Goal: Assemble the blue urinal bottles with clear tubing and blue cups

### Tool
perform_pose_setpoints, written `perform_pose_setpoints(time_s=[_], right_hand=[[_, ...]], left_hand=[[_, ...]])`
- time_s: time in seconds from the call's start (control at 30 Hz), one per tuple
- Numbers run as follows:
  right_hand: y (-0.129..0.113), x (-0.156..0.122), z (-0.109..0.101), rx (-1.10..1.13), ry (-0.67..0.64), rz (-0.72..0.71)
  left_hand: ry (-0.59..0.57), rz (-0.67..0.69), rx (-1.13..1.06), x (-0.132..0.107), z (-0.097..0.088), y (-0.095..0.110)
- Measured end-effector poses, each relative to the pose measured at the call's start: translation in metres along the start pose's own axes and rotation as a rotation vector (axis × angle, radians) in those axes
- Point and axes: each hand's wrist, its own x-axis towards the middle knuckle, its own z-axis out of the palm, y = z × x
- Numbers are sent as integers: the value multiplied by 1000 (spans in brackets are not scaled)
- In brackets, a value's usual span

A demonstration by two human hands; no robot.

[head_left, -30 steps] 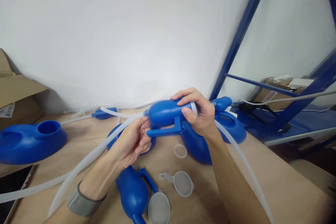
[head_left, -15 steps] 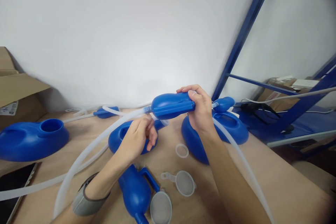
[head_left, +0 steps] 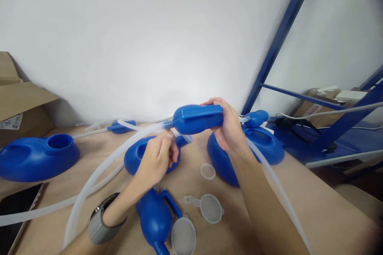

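My right hand (head_left: 229, 125) grips the wide end of a blue plastic funnel piece (head_left: 196, 118) and holds it level above the table. A translucent white tube (head_left: 98, 171) joins the narrow left end of that piece. My left hand (head_left: 158, 158) is closed in a pinch on the tube just below the joint. A grey watch sits on my left wrist (head_left: 100, 221). Under my hands lie a blue basin (head_left: 136, 158) and a second blue funnel piece (head_left: 154, 217).
A blue container (head_left: 38, 157) sits at the left, another blue container (head_left: 263, 145) at the right. Clear caps (head_left: 211, 208) and a ring (head_left: 207, 171) lie on the tan tabletop. A phone (head_left: 14, 211) rests at the left edge. A cardboard box (head_left: 18, 107) and blue shelving (head_left: 281, 32) flank the table.
My right hand has rolled the blue funnel piece so its handle moved from below to the top. My left hand dropped slightly and turned, still pinching the tube.
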Motion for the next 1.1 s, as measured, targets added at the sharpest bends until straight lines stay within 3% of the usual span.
perform_pose_setpoints(time_s=[0.33, 0.6, 1.1], right_hand=[[4, 1, -3, -28, -92, -16], [1, 2, -7, -41, -108, -24], [6, -1, 3, 1, -43, -18]], left_hand=[[-68, -39, -240, 2, -1, 7], [-165, 4, -33, 1, -11, 7], [84, -34, -171, -2, 9, 6]])
